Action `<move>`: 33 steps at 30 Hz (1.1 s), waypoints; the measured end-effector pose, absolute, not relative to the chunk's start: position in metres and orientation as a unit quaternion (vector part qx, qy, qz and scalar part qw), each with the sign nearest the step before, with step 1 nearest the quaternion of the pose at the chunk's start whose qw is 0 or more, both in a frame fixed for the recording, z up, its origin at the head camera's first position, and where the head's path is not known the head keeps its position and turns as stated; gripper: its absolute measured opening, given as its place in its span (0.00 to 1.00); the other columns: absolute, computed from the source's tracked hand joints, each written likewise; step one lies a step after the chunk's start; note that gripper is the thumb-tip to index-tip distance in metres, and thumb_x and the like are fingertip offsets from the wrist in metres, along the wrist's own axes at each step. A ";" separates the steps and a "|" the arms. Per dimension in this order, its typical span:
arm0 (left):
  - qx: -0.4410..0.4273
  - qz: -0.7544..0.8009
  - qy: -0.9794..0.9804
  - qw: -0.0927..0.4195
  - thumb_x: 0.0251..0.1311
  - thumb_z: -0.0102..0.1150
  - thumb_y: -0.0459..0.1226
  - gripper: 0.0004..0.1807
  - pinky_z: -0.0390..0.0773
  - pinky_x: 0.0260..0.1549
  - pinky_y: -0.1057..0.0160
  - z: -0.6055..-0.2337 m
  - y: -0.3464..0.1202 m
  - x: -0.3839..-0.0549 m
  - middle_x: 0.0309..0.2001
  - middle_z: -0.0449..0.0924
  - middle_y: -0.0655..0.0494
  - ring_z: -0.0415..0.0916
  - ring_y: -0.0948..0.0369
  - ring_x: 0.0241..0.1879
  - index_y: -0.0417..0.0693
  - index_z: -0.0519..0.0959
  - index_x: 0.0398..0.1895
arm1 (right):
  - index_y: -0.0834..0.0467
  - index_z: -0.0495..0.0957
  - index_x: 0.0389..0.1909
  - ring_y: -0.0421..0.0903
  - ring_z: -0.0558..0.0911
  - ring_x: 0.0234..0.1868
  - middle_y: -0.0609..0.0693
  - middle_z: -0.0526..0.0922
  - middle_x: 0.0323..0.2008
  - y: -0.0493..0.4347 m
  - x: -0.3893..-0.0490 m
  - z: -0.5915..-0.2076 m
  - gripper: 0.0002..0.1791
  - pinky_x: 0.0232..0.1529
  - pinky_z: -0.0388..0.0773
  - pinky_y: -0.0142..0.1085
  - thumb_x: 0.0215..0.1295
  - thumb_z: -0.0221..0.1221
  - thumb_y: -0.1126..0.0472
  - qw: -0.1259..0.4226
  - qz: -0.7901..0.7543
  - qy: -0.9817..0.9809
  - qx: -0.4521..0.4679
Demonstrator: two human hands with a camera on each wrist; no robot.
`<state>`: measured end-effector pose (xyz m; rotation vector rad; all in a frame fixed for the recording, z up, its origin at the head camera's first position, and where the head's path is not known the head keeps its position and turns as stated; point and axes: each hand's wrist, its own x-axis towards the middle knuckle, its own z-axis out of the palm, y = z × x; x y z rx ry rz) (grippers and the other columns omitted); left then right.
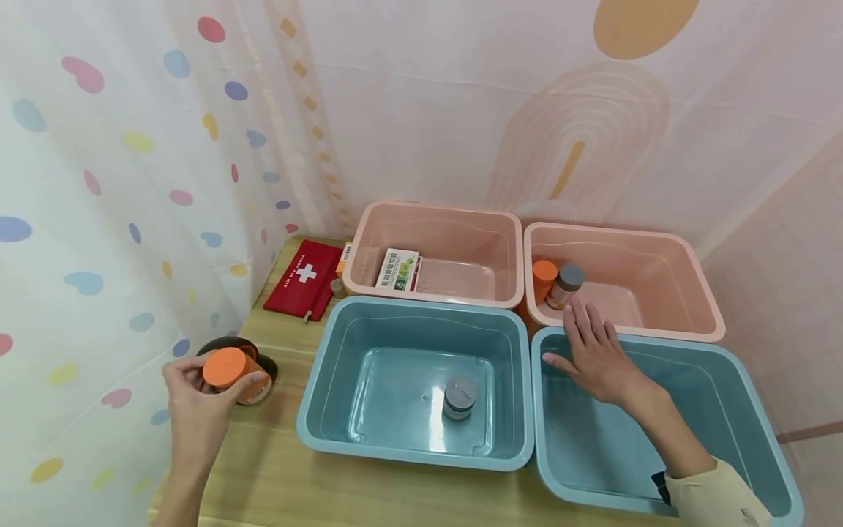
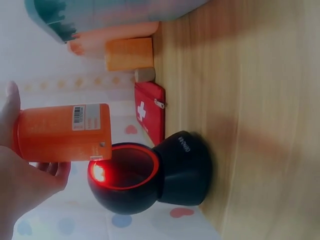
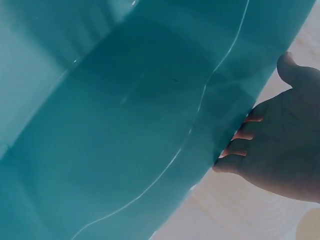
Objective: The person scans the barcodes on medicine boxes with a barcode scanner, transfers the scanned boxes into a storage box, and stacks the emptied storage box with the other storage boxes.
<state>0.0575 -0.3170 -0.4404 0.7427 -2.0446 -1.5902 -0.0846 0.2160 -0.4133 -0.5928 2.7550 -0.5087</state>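
Observation:
In the head view my left hand (image 1: 200, 413) grips an orange bottle (image 1: 227, 368) around its lid end. Close up, the left wrist view shows a white barcode label on the bottle (image 2: 62, 132), held at the mouth of a black desktop scanner (image 2: 185, 170) whose inside glows red. My right hand (image 1: 602, 369) has its fingers straight over the far rim of the right blue bin (image 1: 658, 439); nothing is in its grip. Just beyond its fingertips, a grey-lidded bottle (image 1: 566, 285) and an orange-lidded bottle (image 1: 544, 278) stand in the right pink bin (image 1: 658, 293).
The left blue bin (image 1: 421, 315) holds a grey-lidded jar (image 1: 459, 397). Behind it, the left pink bin (image 1: 454, 271) contains a white-and-green medicine box (image 1: 397, 269). A red first aid pouch (image 1: 304, 282) lies on the wooden table (image 1: 276, 461). Patterned curtains hang behind and at left.

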 end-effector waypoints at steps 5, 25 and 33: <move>0.265 -0.615 -0.698 0.255 0.53 0.81 0.19 0.40 0.78 0.53 0.83 -0.440 -0.311 0.052 0.55 0.78 0.59 0.80 0.68 0.56 0.56 0.66 0.58 | 0.77 0.42 0.84 0.80 0.38 0.85 0.77 0.38 0.86 0.215 -0.084 -0.412 0.55 0.80 0.38 0.78 0.80 0.63 0.47 0.142 -0.179 0.952 -0.204; -0.146 -0.572 -0.806 0.048 0.71 0.73 0.33 0.32 0.82 0.66 0.52 -0.329 -0.145 -0.129 0.67 0.79 0.44 0.79 0.49 0.65 0.41 0.73 0.75 | 0.74 0.44 0.85 0.80 0.42 0.84 0.76 0.42 0.86 0.228 -0.081 -0.435 0.59 0.78 0.45 0.79 0.73 0.69 0.45 0.071 -0.137 0.958 -0.243; -0.237 -0.618 -0.743 -0.097 0.89 0.47 0.41 0.30 0.78 0.62 0.56 -0.352 -0.038 -0.187 0.66 0.70 0.39 0.72 0.49 0.61 0.40 0.50 0.81 | 0.76 0.48 0.83 0.81 0.45 0.83 0.78 0.44 0.85 0.219 -0.074 -0.430 0.61 0.78 0.46 0.80 0.67 0.75 0.49 0.062 -0.146 0.956 -0.245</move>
